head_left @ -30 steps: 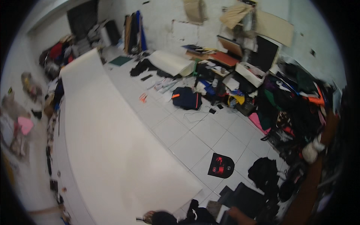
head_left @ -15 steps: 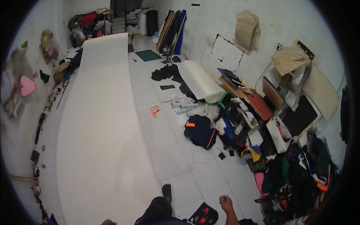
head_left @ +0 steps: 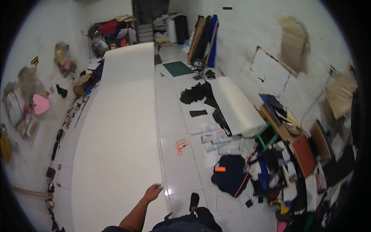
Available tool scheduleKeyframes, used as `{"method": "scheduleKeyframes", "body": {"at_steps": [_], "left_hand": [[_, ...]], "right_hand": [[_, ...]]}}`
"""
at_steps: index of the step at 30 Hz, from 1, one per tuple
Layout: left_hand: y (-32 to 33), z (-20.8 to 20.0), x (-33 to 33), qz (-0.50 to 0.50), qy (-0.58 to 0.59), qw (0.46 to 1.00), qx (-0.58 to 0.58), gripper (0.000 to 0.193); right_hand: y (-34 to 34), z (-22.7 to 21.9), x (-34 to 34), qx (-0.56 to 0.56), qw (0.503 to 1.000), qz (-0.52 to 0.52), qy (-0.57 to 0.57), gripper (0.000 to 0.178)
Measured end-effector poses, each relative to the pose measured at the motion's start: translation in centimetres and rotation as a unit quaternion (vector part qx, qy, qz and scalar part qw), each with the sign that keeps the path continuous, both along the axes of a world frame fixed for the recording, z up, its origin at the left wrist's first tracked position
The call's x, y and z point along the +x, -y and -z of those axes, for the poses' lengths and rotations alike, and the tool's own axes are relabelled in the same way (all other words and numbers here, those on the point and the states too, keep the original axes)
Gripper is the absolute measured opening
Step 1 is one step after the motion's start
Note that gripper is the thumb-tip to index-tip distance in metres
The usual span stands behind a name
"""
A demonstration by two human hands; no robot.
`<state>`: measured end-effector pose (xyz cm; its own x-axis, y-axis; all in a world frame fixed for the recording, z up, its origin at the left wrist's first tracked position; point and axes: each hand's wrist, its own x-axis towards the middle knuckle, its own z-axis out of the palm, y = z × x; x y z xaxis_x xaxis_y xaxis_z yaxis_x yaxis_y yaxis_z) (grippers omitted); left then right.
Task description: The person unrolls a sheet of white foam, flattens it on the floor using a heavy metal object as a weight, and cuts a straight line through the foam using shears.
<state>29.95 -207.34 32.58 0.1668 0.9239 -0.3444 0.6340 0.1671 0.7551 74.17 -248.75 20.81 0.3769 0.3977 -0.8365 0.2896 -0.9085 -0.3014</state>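
Note:
My left hand reaches out over the right edge of a long cream-white sheet, which runs along the floor away from me. Its fingers are drawn together toward the thumb, with a pale bit at the tips too small to name. Whether the hand touches the sheet I cannot tell; it looks raised above it. My right hand is out of view. An orange strap or lanyard lies on the tiles ahead and to the right of my left hand.
A thick cream roll lies on the right beside black fabric. Nearer are a dark blue garment and a heap of mixed goods. A green mat lies far off. Rolls lean on the wall.
My view has shifted, so the room's things sit further right and lower. My left hand has swung up and forward over the sheet's edge. My right hand has left the picture.

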Motion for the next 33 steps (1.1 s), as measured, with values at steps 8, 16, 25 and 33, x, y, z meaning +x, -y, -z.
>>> {"method": "scheduleKeyframes", "body": {"at_steps": [8,16,25,33], "left_hand": [[5.0,9.7,-12.2,-0.291,-0.128,0.859,-0.401,0.05],[-15.2,10.1,-11.0,-0.266,-0.093,0.851,-0.443,0.054],[-75.7,6.0,-10.2,-0.225,-0.05,0.972,-0.051,0.054],[-103.2,7.2,-12.5,-0.342,-0.038,0.938,-0.038,0.051]], "right_hand": [[-46.2,1.4,23.9,0.271,0.908,-0.117,0.298,0.031],[-96.7,-15.8,12.5,0.53,0.842,0.002,0.097,0.028],[-102.3,0.4,3.5,0.077,0.956,-0.285,0.001,0.04],[-127.6,3.0,6.2,0.041,0.965,-0.259,0.005,0.038]]}}
